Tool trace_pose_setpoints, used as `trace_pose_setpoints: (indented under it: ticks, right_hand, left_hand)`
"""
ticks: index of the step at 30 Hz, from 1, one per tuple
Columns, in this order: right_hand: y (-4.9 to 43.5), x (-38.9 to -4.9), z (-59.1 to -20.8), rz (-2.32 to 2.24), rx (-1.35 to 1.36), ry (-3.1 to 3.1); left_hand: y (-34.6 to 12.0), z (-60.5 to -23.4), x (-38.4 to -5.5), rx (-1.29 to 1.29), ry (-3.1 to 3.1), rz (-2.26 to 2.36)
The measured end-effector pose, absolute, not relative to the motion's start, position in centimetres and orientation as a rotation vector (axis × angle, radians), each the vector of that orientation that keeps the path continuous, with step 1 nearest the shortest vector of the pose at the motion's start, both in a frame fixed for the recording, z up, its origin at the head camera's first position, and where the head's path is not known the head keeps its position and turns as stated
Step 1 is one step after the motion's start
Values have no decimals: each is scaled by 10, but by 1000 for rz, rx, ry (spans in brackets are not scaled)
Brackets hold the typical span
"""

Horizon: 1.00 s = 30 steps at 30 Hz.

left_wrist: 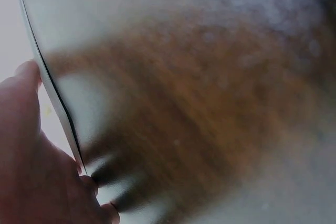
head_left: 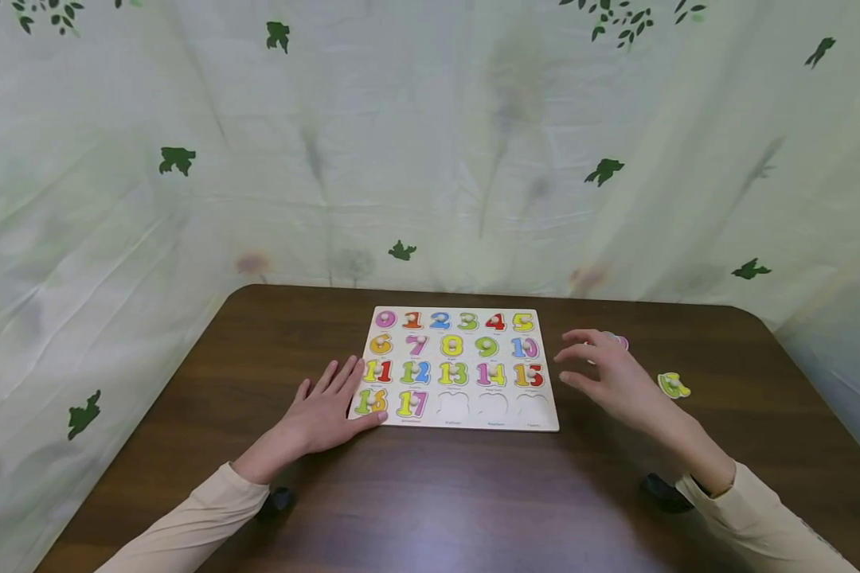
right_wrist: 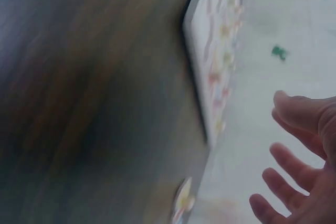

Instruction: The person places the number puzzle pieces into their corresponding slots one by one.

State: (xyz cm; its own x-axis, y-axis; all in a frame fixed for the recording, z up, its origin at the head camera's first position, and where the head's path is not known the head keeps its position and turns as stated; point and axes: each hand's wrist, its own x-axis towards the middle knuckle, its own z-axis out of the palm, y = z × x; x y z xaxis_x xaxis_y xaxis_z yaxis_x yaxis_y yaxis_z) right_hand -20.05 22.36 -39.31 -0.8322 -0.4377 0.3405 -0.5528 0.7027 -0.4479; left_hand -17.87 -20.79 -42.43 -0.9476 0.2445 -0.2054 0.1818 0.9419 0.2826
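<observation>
A white number puzzle board [head_left: 492,407] lies on the table, with colourful number pieces from 0 to 17 in place. Three cut-out spaces at its lower right hold no piece. My left hand [head_left: 321,415] rests with spread fingers on the board's lower left edge; its thumb reaches the bottom edge in the left wrist view too. Right of the board hovers my right hand [head_left: 616,383], fingers apart and loosely bent, nothing between them. Behind it, a pinkish piece [head_left: 622,341] is partly hidden. A yellow-green number piece [head_left: 674,385] lies to the right of that hand.
The brown wooden table [head_left: 473,493] has a rounded far edge. Behind it hangs a pale curtain [head_left: 430,159] with green leaf shapes. Dark wrist-worn devices show under both sleeves, one black part [head_left: 665,493] beside the right cuff.
</observation>
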Motion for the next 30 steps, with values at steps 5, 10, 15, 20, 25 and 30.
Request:
trace_pose_setpoints:
  ticks: [5, 10, 15, 20, 25, 30]
  right_hand:
    - [247, -201, -396, 792, 694, -2691]
    - [265, -207, -396, 783, 595, -2714]
    - [277, -220, -402, 743, 522, -2709]
    - [278, -234, -409, 645, 396, -2767]
    - [273, -243, -413, 509, 292, -2851]
    - [266, -248, -413, 448, 264, -2905]
  left_hand:
    - [-207, -421, -177, 306, 2856, 388]
    - [-207, -423, -177, 317, 2862, 380]
    - [-206, -421, -178, 313, 2855, 369]
    - [-209, -426, -179, 315, 2859, 377]
    - [-208, -425, -178, 321, 2866, 395]
    - [-207, -423, -178, 319, 2865, 387]
